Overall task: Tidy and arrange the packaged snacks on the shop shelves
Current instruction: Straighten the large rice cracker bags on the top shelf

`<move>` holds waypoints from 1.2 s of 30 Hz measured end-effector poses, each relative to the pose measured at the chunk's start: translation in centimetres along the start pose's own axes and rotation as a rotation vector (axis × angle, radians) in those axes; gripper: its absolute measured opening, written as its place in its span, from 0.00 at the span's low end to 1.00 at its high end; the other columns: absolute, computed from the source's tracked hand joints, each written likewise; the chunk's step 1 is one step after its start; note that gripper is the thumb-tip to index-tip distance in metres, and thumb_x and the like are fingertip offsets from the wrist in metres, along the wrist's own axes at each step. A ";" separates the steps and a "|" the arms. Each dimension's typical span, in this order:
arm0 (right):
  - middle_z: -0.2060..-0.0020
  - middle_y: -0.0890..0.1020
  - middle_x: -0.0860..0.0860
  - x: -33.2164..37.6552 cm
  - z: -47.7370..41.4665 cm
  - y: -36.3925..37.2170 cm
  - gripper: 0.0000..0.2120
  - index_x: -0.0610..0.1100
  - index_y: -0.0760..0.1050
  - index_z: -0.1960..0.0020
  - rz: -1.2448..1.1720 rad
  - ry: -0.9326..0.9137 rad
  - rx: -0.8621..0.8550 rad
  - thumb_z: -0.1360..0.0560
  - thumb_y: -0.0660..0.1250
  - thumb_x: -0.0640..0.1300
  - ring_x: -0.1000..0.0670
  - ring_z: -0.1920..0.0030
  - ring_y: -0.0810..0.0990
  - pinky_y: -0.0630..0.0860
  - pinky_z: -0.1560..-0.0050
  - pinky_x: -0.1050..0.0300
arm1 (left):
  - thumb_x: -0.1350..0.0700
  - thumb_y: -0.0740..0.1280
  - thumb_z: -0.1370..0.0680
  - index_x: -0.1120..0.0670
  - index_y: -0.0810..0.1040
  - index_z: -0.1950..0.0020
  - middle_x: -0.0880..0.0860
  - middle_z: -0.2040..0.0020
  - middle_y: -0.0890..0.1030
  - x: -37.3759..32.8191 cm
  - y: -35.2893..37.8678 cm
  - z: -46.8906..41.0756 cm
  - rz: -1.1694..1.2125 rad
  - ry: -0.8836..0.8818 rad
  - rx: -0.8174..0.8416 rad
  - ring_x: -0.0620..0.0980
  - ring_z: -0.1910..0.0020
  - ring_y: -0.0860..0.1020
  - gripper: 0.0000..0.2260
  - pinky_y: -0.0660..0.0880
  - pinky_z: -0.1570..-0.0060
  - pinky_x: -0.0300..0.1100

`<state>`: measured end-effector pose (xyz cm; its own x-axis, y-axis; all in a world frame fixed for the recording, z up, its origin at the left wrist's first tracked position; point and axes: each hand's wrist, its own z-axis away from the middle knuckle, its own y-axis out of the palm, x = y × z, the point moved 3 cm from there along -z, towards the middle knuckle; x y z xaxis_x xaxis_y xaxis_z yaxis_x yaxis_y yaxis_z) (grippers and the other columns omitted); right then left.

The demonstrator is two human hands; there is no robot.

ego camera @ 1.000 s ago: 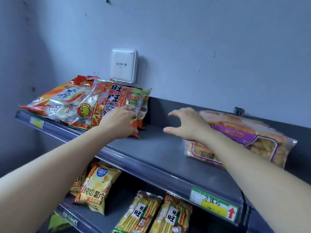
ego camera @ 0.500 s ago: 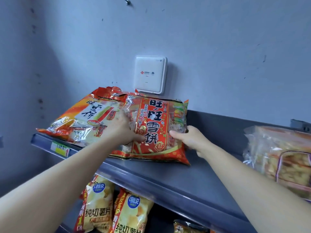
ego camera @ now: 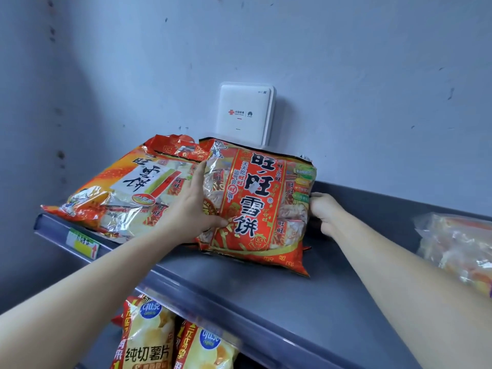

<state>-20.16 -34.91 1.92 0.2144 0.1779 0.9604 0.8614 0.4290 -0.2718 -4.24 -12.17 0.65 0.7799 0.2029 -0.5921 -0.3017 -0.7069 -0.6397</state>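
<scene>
red bag (ego camera: 255, 206) sits on the top shelf (ego camera: 266, 288), just right of an orange bag (ego camera: 119, 187). left hand (ego camera: 194, 209) fingers (ego camera: 200, 169) grip its left edge, right hand (ego camera: 323, 211) curls round the right edge.

Txt: red pkt (ego camera: 255, 203) 旺旺雪饼; chip pkt (ego camera: 146, 347) 纯切薯片; wall box (ego camera: 245, 113) Wi-Fi.

I count three snack packs on the upper shelf (ego camera: 292, 302): one orange rice-cracker bag (ego camera: 127, 193) at left centre, one red rice-cracker bag (ego camera: 255, 209) mid-frame, one clear bag (ego camera: 458, 249) at the right edge. At the bottom edge sit two yellow packs, the left crisp bag (ego camera: 145, 339) and the right crisp bag (ego camera: 207, 350). One price label (ego camera: 82, 245) shows at lower left, one white wall box (ego camera: 245, 114) at upper centre.
</scene>
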 end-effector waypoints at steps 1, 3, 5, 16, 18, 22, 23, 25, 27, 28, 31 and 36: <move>0.50 0.82 0.43 0.0 -0.2 0.2 0.12 0.38 0.76 0.42 0.010 -0.003 -0.004 0.24 0.66 0.37 0.42 0.44 0.78 0.73 0.38 0.46 | 0.49 0.80 0.36 0.41 0.34 0.24 0.53 0.21 0.53 -0.1 0.0 0.1 -0.024 -0.013 0.023 0.55 0.24 0.58 0.60 0.62 0.29 0.54; 0.46 0.82 0.42 -0.1 -0.6 0.1 0.17 0.37 0.74 0.37 0.018 0.008 -0.036 0.25 0.69 0.38 0.41 0.43 0.79 0.75 0.39 0.46 | 0.49 0.80 0.36 0.42 0.32 0.24 0.54 0.21 0.54 -0.3 0.2 0.2 -0.042 -0.032 0.060 0.56 0.25 0.59 0.61 0.63 0.31 0.53; 0.52 0.83 0.43 -0.2 -1.1 -0.3 0.11 0.38 0.78 0.43 -0.006 0.010 -0.048 0.24 0.68 0.36 0.41 0.47 0.81 0.78 0.43 0.44 | 0.51 0.80 0.35 0.43 0.32 0.24 0.54 0.21 0.56 -0.6 0.4 0.4 -0.033 -0.026 0.055 0.56 0.25 0.60 0.61 0.64 0.33 0.50; 0.55 0.82 0.46 -0.7 -1.4 -4.1 0.06 0.45 0.76 0.56 -0.003 -0.190 -0.377 0.25 0.62 0.37 0.45 0.54 0.80 0.77 0.57 0.51 | 0.51 0.77 0.32 0.44 0.30 0.24 0.54 0.28 0.68 -2.1 3.3 -1.3 -0.263 0.048 -0.059 0.56 0.38 0.75 0.58 0.76 0.50 0.50; 0.57 0.80 0.45 -1.3 -1.7 -4.2 0.09 0.43 0.75 0.57 -0.017 -0.127 -0.296 0.24 0.59 0.34 0.45 0.56 0.78 0.73 0.62 0.56 | 0.50 0.77 0.32 0.44 0.31 0.24 0.55 0.29 0.69 -2.2 3.8 -2.0 -0.307 0.037 -0.051 0.56 0.41 0.77 0.58 0.77 0.53 0.51; 0.62 0.78 0.45 -1.6 -1.8 -3.8 0.11 0.42 0.74 0.61 -0.100 -0.057 -0.250 0.23 0.57 0.34 0.47 0.62 0.75 0.69 0.66 0.58 | 0.50 0.77 0.31 0.45 0.33 0.23 0.53 0.34 0.73 -2.0 4.7 -2.7 -0.349 0.046 -0.087 0.54 0.46 0.79 0.56 0.76 0.59 0.47; 0.62 0.79 0.44 -1.6 -1.7 -3.7 0.11 0.41 0.75 0.60 -0.115 -0.044 -0.243 0.23 0.57 0.34 0.47 0.61 0.76 0.71 0.65 0.58 | 0.49 0.77 0.31 0.46 0.34 0.23 0.53 0.34 0.73 -1.9 4.9 -2.8 -0.375 0.039 -0.097 0.54 0.46 0.79 0.56 0.75 0.61 0.46; 0.60 0.80 0.42 -1.5 -1.7 -3.8 0.10 0.38 0.77 0.56 -0.143 -0.021 -0.219 0.24 0.57 0.33 0.44 0.59 0.78 0.75 0.61 0.55 | 0.46 0.76 0.31 0.49 0.34 0.23 0.53 0.34 0.74 -1.5 5.2 -3.0 -0.447 0.014 -0.090 0.54 0.47 0.80 0.55 0.72 0.64 0.45; 0.61 0.80 0.42 -1.2 -1.5 -4.0 0.09 0.38 0.77 0.55 -0.184 -0.007 -0.189 0.25 0.58 0.33 0.44 0.62 0.78 0.77 0.63 0.54 | 0.44 0.75 0.31 0.51 0.35 0.22 0.54 0.35 0.75 -1.2 5.4 -3.2 -0.485 -0.003 -0.080 0.55 0.45 0.79 0.55 0.72 0.63 0.45; 0.62 0.79 0.43 -1.0 -1.4 -4.2 0.07 0.39 0.75 0.57 -0.201 -0.008 -0.198 0.25 0.59 0.33 0.45 0.64 0.77 0.77 0.66 0.56 | 0.44 0.76 0.32 0.51 0.36 0.22 0.55 0.34 0.74 -1.1 5.3 -3.3 -0.484 -0.005 -0.084 0.55 0.43 0.78 0.55 0.73 0.60 0.46; 0.65 0.75 0.51 0.2 -0.5 -5.0 0.04 0.44 0.71 0.58 -0.278 -0.140 -0.454 0.26 0.59 0.37 0.51 0.66 0.72 0.67 0.67 0.60 | 0.45 0.77 0.33 0.52 0.38 0.22 0.56 0.31 0.68 -1.5 4.9 -2.9 -0.473 -0.005 -0.080 0.57 0.33 0.70 0.56 0.73 0.44 0.50; 0.55 0.78 0.53 6.7 2.2 -5.9 0.05 0.48 0.72 0.53 -0.312 -0.556 -0.716 0.25 0.58 0.43 0.51 0.55 0.76 0.73 0.53 0.54 | 0.55 0.72 0.29 0.53 0.39 0.21 0.58 0.27 0.61 -2.7 3.2 -2.8 -0.538 -0.024 -0.012 0.59 0.29 0.62 0.49 0.67 0.36 0.51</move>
<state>-24.80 -34.35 9.79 -0.1627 0.6215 0.7663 0.9592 -0.0824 0.2705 -5.77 -16.84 1.60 0.8096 0.5541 -0.1935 0.1436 -0.5066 -0.8501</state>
